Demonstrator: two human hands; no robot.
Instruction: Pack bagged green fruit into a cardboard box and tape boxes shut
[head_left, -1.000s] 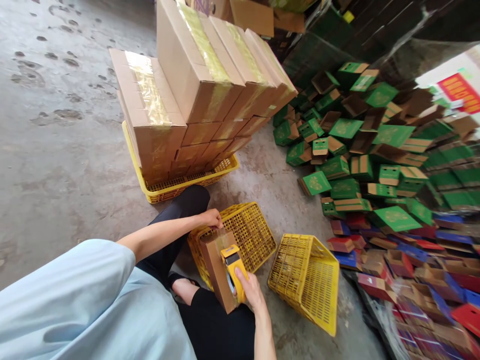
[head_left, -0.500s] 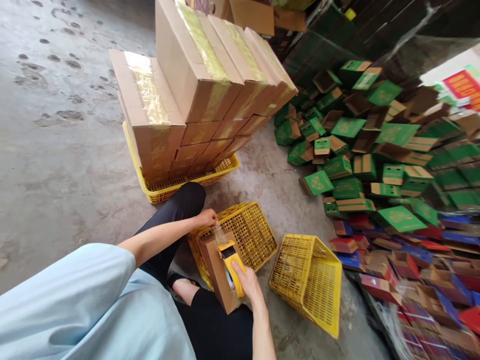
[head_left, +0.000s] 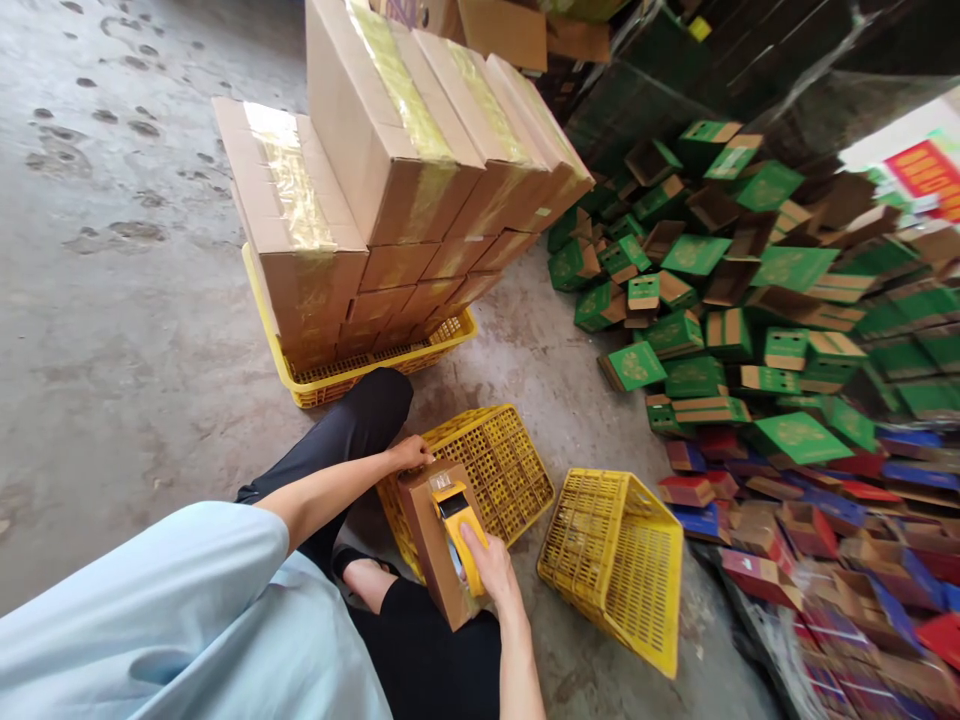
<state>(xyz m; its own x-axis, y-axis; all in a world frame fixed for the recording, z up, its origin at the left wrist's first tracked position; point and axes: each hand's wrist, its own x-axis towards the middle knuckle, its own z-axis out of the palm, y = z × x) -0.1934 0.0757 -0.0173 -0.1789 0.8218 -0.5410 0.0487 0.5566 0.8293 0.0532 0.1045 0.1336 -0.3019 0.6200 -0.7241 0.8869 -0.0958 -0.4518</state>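
Observation:
My right hand (head_left: 487, 565) grips a yellow tape dispenser (head_left: 452, 508), which rests on the upper side of a narrow brown cardboard box (head_left: 426, 530). A short strip of clear tape shows on the box just beyond the dispenser's head. My left hand (head_left: 412, 453) is closed at the far end of the box; what its fingertips hold, if anything, is hidden. The box leans on an overturned yellow plastic crate (head_left: 517, 470), with its near end by my right thigh.
Taped cardboard boxes (head_left: 420, 150) stand stacked in a yellow basket (head_left: 281, 370) ahead. Another yellow crate (head_left: 645, 580) lies tipped on the concrete floor (head_left: 135, 330) to the right. Beyond it are heaps of green cartons (head_left: 697, 375) and red and blue cartons (head_left: 817, 530).
My left hand has moved slightly left and down, from the stretched tape to the box's far end. The tape in front of the dispenser now looks shorter. My right hand has barely moved.

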